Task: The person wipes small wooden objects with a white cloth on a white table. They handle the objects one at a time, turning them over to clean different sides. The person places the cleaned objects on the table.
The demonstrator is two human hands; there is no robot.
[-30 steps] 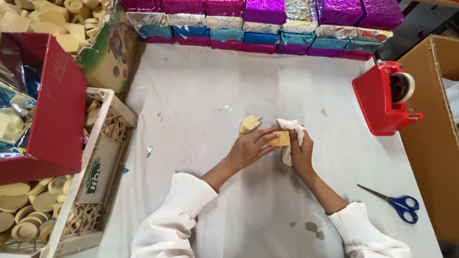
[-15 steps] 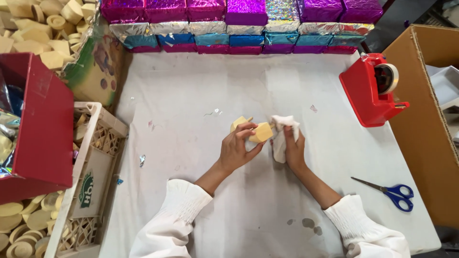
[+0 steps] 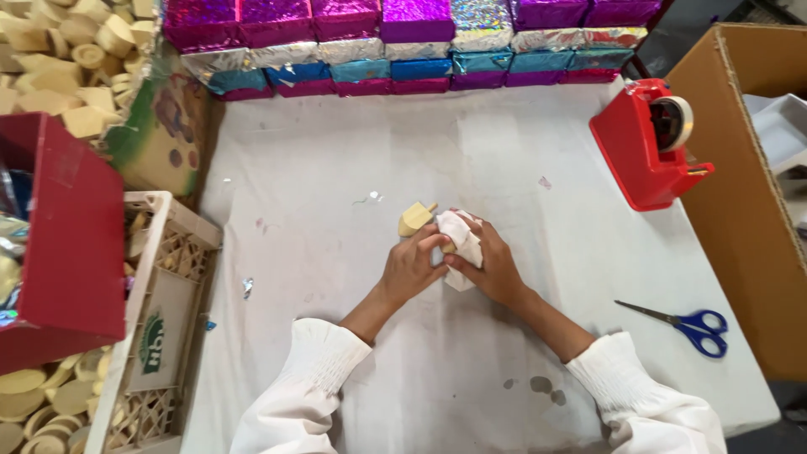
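My left hand (image 3: 414,265) and my right hand (image 3: 492,267) meet at the middle of a white-covered table (image 3: 336,168). Between them they grip a white cloth (image 3: 462,240) bunched around a small pale wooden piece, which is mostly hidden by the cloth and fingers. A second pale wooden piece with a short peg (image 3: 415,219) lies on the table just beyond my left hand's fingertips, touching or nearly touching them. Both arms wear white sleeves.
A red tape dispenser (image 3: 651,147) stands at the right, blue-handled scissors (image 3: 689,324) lie near the right edge beside a cardboard box (image 3: 748,185). Shiny foil-wrapped boxes (image 3: 403,42) line the far edge. A plastic crate (image 3: 160,319), a red box (image 3: 71,244) and heaps of wooden pieces (image 3: 59,59) fill the left.
The cloth now covers the wooden piece that showed between my hands before. Both hands have closed tighter together over it. The pegged piece stays on the table.
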